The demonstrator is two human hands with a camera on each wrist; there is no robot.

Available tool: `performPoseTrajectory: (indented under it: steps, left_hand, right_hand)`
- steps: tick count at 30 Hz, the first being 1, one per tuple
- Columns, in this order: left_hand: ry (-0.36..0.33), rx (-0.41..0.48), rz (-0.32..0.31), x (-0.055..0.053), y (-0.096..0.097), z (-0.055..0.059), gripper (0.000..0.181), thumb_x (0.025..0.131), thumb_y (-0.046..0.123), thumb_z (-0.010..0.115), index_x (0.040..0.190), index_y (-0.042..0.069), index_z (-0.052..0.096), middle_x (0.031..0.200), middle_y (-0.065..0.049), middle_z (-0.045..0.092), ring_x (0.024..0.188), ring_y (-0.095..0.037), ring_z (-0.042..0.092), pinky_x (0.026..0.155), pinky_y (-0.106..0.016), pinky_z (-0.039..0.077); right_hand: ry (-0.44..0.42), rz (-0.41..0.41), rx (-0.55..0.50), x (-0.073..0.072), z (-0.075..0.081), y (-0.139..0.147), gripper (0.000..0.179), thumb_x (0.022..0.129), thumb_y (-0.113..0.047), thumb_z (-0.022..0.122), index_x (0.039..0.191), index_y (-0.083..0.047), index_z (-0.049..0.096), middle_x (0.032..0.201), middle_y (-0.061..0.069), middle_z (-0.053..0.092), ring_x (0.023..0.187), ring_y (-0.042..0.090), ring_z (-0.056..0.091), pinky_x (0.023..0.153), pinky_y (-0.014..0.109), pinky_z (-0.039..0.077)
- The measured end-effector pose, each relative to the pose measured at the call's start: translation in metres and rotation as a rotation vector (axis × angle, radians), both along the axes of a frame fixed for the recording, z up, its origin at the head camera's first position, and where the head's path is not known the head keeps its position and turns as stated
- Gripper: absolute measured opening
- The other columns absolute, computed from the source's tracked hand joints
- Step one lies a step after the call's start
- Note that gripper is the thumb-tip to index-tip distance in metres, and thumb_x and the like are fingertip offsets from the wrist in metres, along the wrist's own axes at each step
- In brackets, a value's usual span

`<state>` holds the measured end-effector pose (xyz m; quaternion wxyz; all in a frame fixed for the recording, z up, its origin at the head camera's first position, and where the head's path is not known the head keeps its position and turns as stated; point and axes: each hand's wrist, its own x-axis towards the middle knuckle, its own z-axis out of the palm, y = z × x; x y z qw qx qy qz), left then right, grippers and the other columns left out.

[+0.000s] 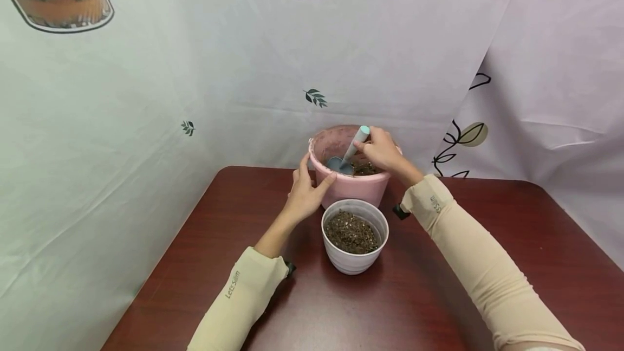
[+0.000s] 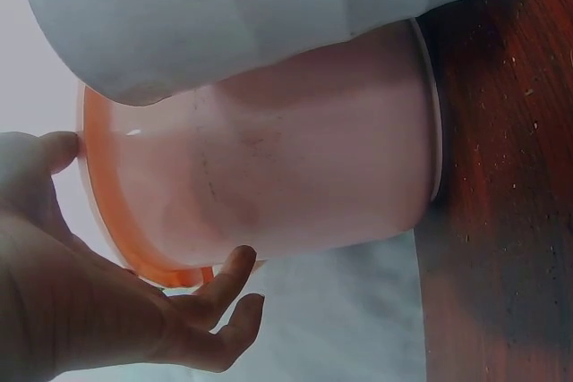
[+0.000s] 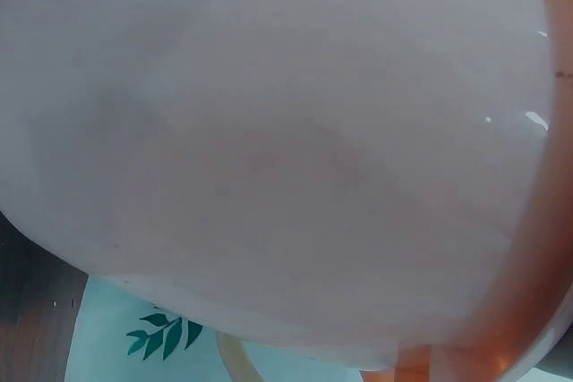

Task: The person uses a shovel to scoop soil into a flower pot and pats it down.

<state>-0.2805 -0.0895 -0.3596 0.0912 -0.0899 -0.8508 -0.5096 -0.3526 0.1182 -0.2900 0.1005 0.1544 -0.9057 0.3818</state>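
Observation:
A pink bucket holding dark soil stands towards the back of the table. My left hand steadies it from the left, the thumb at its front rim and the fingers at its side; the left wrist view shows bent fingers along the wall. Over the bucket, my right hand grips the pale handle of a trowel, whose grey-blue blade is inside the bucket. In front of the bucket is a white pot with soil in it. The right wrist view shows the bucket wall, not my right hand.
The dark red-brown table extends to both sides of the pot. Directly behind the bucket hangs a pale cloth printed with plants, and more of it runs along the left side.

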Motion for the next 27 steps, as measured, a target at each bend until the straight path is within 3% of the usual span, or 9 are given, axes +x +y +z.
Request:
performPoseTrajectory:
  steps: [8, 19, 24, 27]
  left_hand:
    - [0.002, 0.000, -0.004, -0.001, -0.001, 0.000, 0.093, 0.091, 0.060, 0.060, 0.159, 0.023, 0.009, 0.147, -0.028, 0.031, 0.117, -0.040, 0.055, 0.098, -0.067, 0.031]
    - [-0.009, 0.001, 0.008, -0.003, 0.001, -0.003, 0.091, 0.090, 0.060, 0.061, 0.158, 0.025, 0.010, 0.147, -0.025, 0.032, 0.115, -0.035, 0.057, 0.096, -0.066, 0.034]
    - [-0.014, 0.022, -0.003, -0.002, 0.001, -0.002, 0.092, 0.090, 0.057, 0.063, 0.158, 0.025, 0.010, 0.146, -0.027, 0.031, 0.115, -0.036, 0.057, 0.095, -0.063, 0.038]
    - [-0.013, 0.033, -0.002, -0.003, 0.000, -0.001, 0.091, 0.090, 0.055, 0.064, 0.158, 0.025, 0.011, 0.146, -0.027, 0.031, 0.114, -0.036, 0.057, 0.092, -0.058, 0.043]
  right_hand:
    - [0.021, -0.062, 0.000, 0.002, 0.000, 0.000, 0.022, 0.097, -0.027, 0.063, 0.096, -0.005, 0.062, 0.091, 0.013, 0.067, 0.087, 0.027, 0.063, 0.077, 0.040, 0.047]
    - [0.064, -0.048, -0.095, 0.001, 0.001, 0.004, 0.021, 0.094, -0.022, 0.066, 0.094, -0.001, 0.065, 0.088, 0.016, 0.069, 0.078, 0.027, 0.067, 0.074, 0.036, 0.050]
    - [-0.016, 0.014, -0.235, 0.002, 0.003, 0.010, 0.019, 0.096, -0.015, 0.064, 0.093, 0.003, 0.060, 0.084, 0.019, 0.067, 0.072, 0.034, 0.071, 0.063, 0.031, 0.057]
    - [-0.095, 0.072, -0.364, 0.003, 0.004, 0.012, 0.017, 0.098, -0.012, 0.062, 0.095, 0.005, 0.056, 0.083, 0.020, 0.067, 0.066, 0.035, 0.071, 0.061, 0.037, 0.058]
